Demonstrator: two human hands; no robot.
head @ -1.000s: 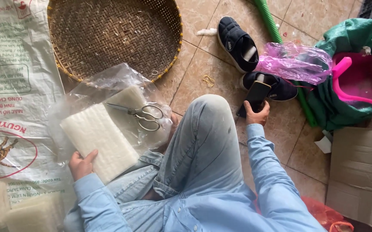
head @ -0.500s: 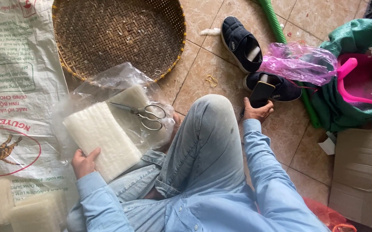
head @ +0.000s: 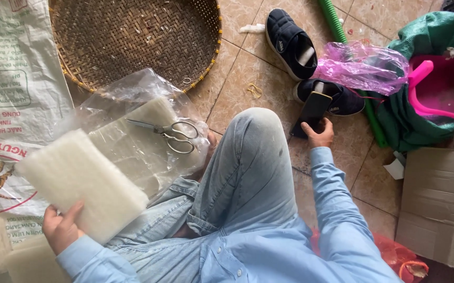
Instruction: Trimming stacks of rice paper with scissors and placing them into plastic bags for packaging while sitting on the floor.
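The person sits on the tiled floor (head: 248,63) in pale blue denim, one knee raised in the middle. Two hands are in view. The left hand (head: 61,228) is closed around the near corner of one white block (head: 80,183), fingers wrapped over its edge with the thumb on top; the block is a flat, thick rectangle, off-white and faintly ribbed like pressed noodles, tilted across the person's lap and above the printed sack (head: 6,105) spread on the floor. The right hand (head: 318,136) grips one dark phone (head: 311,112), fingers curled around its lower end, just beyond the raised knee and close to the shoes. Beside the held block lies one clear plastic bag (head: 132,136) with more of the same white sheets inside it, and one pair of scissors (head: 169,133) rests on top of that bag, blades shut. One round woven basket tray (head: 132,39) sits on the floor beyond the bag. There are two dark slip-on shoes (head: 290,42), one further off and one partly under a crumpled pink plastic bag (head: 363,65). One green hose (head: 337,23) runs past them, one pink dustpan (head: 439,89) lies on green cloth, and one cardboard box (head: 431,199) stands open at the right.
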